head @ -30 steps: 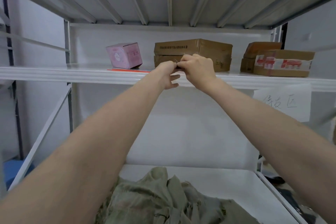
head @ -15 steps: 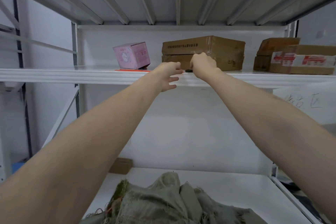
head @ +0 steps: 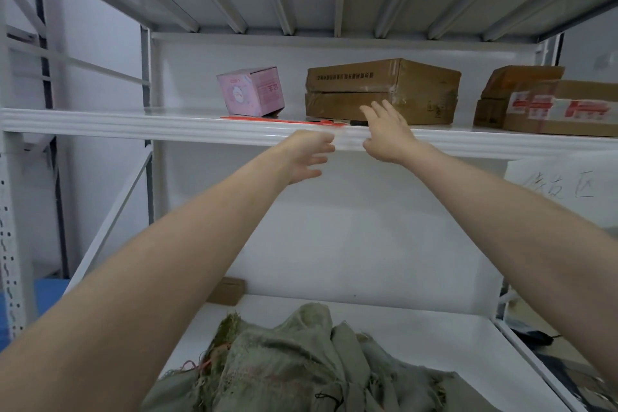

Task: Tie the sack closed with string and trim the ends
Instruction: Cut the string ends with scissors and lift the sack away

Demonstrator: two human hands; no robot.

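L hand (head: 309, 154) & R hand (head: 386, 135) are both up at the front edge of the mid shelf (head: 133, 125), fingers loose & spread, holding nothing. Red string (head: 284, 119) lies on that shelf, w/ a small dark item (head: 358, 123) (can't tell what) by the R fingers. The sack (head: 294, 361) lies crumpled on the lower shelf (head: 418, 338), well below.

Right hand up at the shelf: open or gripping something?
Open: the right hand shows straight, spread fingers, curled round nothing.

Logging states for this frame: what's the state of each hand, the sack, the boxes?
left hand, open, fingers spread, empty
right hand, open, empty, over upper shelf edge
sack, crumpled on lower shelf
pink box, tilted
brown carton, closed, dented
taped carton, taped shut
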